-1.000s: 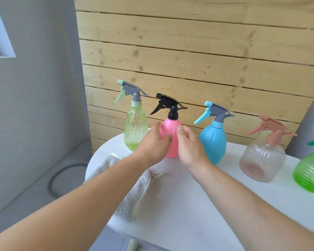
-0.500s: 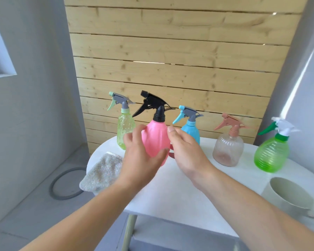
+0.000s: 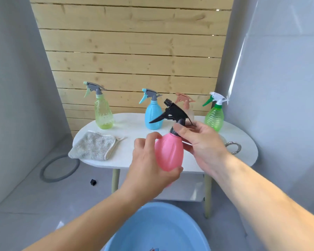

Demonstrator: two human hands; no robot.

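The pink spray bottle, moments ago in the row on the desk, is now held up over a blue basin. The left hand closes its grip round the body. The right hand has moved its grip to pinch the black collar, probably to unscrew it.

A home utility corner: tiled floor, plank wall, blue basin, cleaning cloth.

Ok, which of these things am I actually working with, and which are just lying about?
In hand: pink spray bottle, gripped by the left hand; its black trigger head, pinched by the right hand; blue basin below, probably.
Lying about: yellow-green spray bottle, blue spray bottle, green spray bottle, peach-capped clear bottle, grey cloth, all on the white table.
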